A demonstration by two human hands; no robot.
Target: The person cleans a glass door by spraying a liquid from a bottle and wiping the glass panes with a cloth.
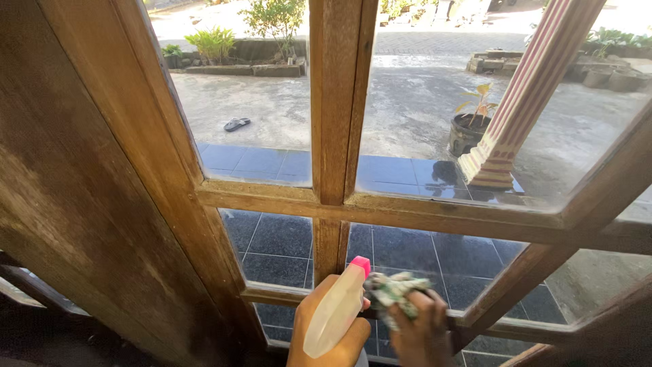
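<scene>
Head view, left hand (324, 331) fingers wrapped around white spray bottle (337, 307) with pink tip, right hand (422, 331) fingers clutching crumpled rag (392, 289) against lower glass pane (435, 261), wooden window frame (333, 136), potted plant (470, 126) outside

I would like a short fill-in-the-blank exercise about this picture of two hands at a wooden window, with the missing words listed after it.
1. The left hand holds a white plastic spray bottle with a ____ nozzle.
2. The right hand presses a crumpled green-and-white ____ against the brown wooden window frame.
3. Outside, a dark sandal lies on the ____ ground.

Missing words: pink; cloth; concrete
</scene>
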